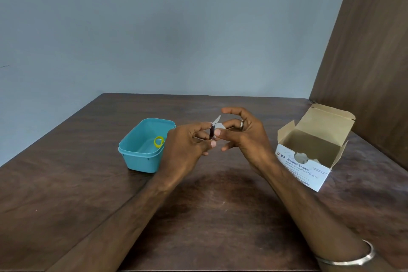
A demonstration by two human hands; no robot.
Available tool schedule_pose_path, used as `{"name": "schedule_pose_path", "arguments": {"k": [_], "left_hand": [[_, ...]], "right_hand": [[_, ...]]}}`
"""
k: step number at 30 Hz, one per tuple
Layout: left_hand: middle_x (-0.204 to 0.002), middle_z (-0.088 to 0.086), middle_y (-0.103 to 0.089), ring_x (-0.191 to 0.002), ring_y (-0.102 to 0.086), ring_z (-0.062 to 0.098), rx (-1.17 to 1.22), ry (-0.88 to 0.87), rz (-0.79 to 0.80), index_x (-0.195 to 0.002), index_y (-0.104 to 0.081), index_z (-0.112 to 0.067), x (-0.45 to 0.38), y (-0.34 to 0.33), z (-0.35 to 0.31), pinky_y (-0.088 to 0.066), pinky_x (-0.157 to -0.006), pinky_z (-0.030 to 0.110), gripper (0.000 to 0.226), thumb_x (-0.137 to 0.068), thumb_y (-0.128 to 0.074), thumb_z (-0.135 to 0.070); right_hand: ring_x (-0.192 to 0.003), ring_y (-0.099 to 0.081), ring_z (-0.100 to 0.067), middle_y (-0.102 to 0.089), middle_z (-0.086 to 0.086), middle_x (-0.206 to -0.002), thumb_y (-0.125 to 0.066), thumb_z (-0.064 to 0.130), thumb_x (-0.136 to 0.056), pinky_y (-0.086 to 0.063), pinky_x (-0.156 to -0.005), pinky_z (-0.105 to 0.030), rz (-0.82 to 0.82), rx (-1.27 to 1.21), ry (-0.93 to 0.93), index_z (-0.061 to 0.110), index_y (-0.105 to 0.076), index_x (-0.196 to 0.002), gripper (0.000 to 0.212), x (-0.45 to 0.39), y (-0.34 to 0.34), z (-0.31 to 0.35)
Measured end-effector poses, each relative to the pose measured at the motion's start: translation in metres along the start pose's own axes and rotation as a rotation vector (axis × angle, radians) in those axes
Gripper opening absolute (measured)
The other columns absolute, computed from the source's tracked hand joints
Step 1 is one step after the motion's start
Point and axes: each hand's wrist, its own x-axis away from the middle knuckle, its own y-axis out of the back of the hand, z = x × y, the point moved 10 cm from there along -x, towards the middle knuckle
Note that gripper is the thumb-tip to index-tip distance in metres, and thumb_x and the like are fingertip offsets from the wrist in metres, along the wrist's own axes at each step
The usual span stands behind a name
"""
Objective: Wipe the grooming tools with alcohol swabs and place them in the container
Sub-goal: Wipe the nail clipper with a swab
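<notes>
Above the middle of the table, my left hand (187,146) pinches a small metal nail clipper (212,131) held upright between finger and thumb. My right hand (245,137) pinches a white alcohol swab (218,123) against the clipper's top end, with its other fingers curled loosely. To the left stands a teal plastic container (141,150), open, with a yellow-handled tool (159,141) lying inside it. My left hand partly hides the container's right side.
An open cardboard box of alcohol swabs (309,157) stands on the right of the dark wooden table (198,216). A brown wooden panel (371,62) rises at the far right, and a grey wall lies behind the table.
</notes>
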Motion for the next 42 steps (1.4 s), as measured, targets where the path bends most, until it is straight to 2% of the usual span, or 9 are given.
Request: {"name": "schedule_pose_path", "arguments": {"k": [3,7,12,15,20,23,33,42], "left_hand": [[-0.077,-0.012,-0.075,-0.064,-0.070,0.000,-0.068,-0.044,-0.009,-0.118,-0.070,-0.020,0.002,0.000,-0.006,-0.058,-0.057,0.016,0.041,-0.079,-0.081,-0.015],[-0.079,-0.008,-0.077,-0.063,-0.070,0.000,-0.140,-0.066,-0.030,-0.123,-0.067,-0.018,0.003,0.003,-0.008,-0.062,-0.063,0.029,0.044,-0.081,-0.079,-0.019],[-0.082,-0.005,-0.078,-0.063,-0.070,-0.002,-0.168,-0.068,-0.061,-0.127,-0.065,-0.013,0.003,0.004,-0.007,-0.062,-0.063,0.029,0.045,-0.083,-0.077,-0.016],[-0.080,-0.005,-0.077,-0.066,-0.072,0.003,-0.056,-0.007,-0.057,-0.127,-0.064,-0.011,0.003,0.003,-0.001,-0.062,-0.058,0.026,0.046,-0.084,-0.077,-0.014],[-0.082,0.002,-0.078,-0.073,-0.076,0.013,0.264,0.195,-0.020,-0.126,-0.063,-0.011,0.001,-0.001,0.016,-0.059,-0.057,0.023,0.040,-0.087,-0.072,-0.005],[-0.081,0.006,-0.078,-0.072,-0.076,0.018,0.352,0.235,0.009,-0.126,-0.062,-0.009,0.001,-0.005,0.018,-0.059,-0.058,0.024,0.038,-0.089,-0.067,0.001],[-0.079,0.009,-0.077,-0.073,-0.076,0.023,0.378,0.256,0.070,-0.128,-0.060,-0.009,0.001,-0.012,0.022,-0.062,-0.063,0.029,0.038,-0.091,-0.065,0.001],[-0.078,0.007,-0.078,-0.072,-0.076,0.023,0.382,0.247,0.099,-0.123,-0.062,-0.017,0.001,-0.014,0.021,-0.061,-0.061,0.027,0.037,-0.091,-0.064,0.002]], "right_hand": [[-0.075,-0.074,-0.022,-0.078,-0.009,-0.086,-0.081,-0.002,-0.080,-0.060,-0.054,-0.034,0.008,-0.019,0.005,0.017,-0.060,-0.125,0.053,0.000,-0.001,0.000],[-0.076,-0.074,-0.026,-0.078,-0.012,-0.088,-0.080,-0.003,-0.080,-0.061,-0.057,-0.036,0.023,-0.027,0.012,0.017,-0.060,-0.125,0.053,-0.001,-0.003,0.000],[-0.077,-0.075,-0.027,-0.078,-0.013,-0.091,-0.080,-0.006,-0.080,-0.061,-0.058,-0.036,0.030,-0.039,0.021,0.016,-0.055,-0.122,0.053,-0.001,-0.004,-0.001],[-0.077,-0.075,-0.026,-0.079,-0.012,-0.092,-0.079,-0.004,-0.081,-0.061,-0.057,-0.035,0.020,-0.040,0.018,0.015,-0.055,-0.116,0.047,-0.001,-0.003,-0.001],[-0.077,-0.075,-0.022,-0.079,-0.011,-0.090,-0.078,0.005,-0.086,-0.059,-0.056,-0.030,-0.037,-0.039,-0.005,0.012,-0.073,-0.099,0.016,-0.001,0.005,-0.004],[-0.077,-0.075,-0.021,-0.079,-0.012,-0.090,-0.078,0.006,-0.086,-0.059,-0.057,-0.029,-0.048,-0.027,-0.010,0.015,-0.077,-0.094,0.011,0.000,0.006,-0.004],[-0.076,-0.074,-0.022,-0.078,-0.013,-0.087,-0.078,0.005,-0.085,-0.059,-0.058,-0.028,-0.044,-0.029,0.001,0.014,-0.078,-0.093,0.011,0.001,0.004,0.000],[-0.078,-0.074,-0.023,-0.078,-0.013,-0.089,-0.078,0.005,-0.085,-0.060,-0.060,-0.031,-0.045,-0.034,0.001,0.010,-0.077,-0.094,0.011,0.001,0.005,0.000]]}}
